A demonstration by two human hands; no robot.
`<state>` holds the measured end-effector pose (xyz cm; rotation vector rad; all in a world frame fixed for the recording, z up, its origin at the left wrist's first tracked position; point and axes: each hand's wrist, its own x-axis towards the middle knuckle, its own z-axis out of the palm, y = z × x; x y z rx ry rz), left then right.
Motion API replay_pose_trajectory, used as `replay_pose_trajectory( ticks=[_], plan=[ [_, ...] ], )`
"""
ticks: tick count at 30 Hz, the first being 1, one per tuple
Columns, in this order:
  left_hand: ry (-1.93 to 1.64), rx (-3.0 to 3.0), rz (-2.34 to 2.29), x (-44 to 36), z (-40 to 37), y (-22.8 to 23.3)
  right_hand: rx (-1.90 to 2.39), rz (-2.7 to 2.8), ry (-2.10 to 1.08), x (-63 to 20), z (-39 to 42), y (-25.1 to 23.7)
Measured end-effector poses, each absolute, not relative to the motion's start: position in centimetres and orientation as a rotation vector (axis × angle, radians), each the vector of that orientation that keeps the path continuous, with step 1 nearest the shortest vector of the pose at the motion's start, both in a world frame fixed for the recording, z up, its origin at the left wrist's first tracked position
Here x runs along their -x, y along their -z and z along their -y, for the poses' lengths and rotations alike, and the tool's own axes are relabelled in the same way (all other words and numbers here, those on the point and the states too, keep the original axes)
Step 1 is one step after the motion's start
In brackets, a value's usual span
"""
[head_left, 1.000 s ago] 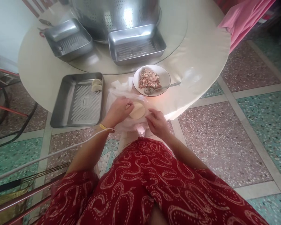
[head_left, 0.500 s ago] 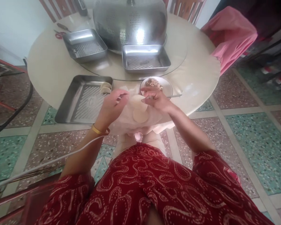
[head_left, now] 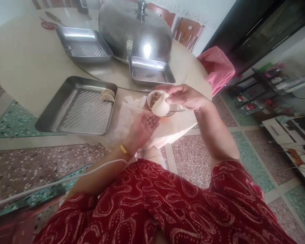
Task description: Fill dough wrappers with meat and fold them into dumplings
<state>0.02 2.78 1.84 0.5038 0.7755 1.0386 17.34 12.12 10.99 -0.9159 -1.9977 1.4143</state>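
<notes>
While the left hand point(head_left: 142, 130) lies open-palmed, the right hand point(head_left: 185, 96) pinches a round, floppy dough wrapper point(head_left: 160, 106)

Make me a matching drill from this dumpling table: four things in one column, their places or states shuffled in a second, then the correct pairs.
Things:
1. dough wrapper
2. left hand
3. folded dumplings
4. bowl of filling

Places or states:
A. in the far corner of the nearest tray
B. pinched by the right hand
C. open, palm up, empty
D. on the table behind the wrapper

Pairs: 1-B, 2-C, 3-A, 4-D
</notes>
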Motion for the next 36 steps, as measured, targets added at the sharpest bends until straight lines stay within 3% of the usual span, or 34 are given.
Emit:
replay_pose_trajectory(
  ticks=[7, 16, 23, 28, 31, 36],
  plan=[
    [-1.225, -0.795, -0.556, 0.5, -1.1, -5.3, 1.02, 2.216, -1.004, -17.3, -10.6, -13.8],
    [-1.285, -0.921, -0.539, 1.2, -0.8, -5.3, 0.944, 2.422, -0.676, -16.2, -7.5, -16.7],
    [-1.234, -1.084, -0.69, 0.8, -1.5, -5.2, 0.804, 2.478, 0.154, -16.3, -4.7, -17.5],
    [-1.422, -1.252, -0.622, 0.1, -0.5, -5.1, 0.851, 2.346, 0.436, -19.1, -4.8, -15.3],
    [-1.426, -1.503, -0.582, 0.1, 1.0, -5.1, 0.779, 2.144, 0.406, -20.4, -5.5, -13.7],
    [-1.435, -1.695, -0.407, 0.5, 3.1, -5.6, 0.832, 1.886, -0.228, -19.7, -7.3, -11.9]
  ],
)
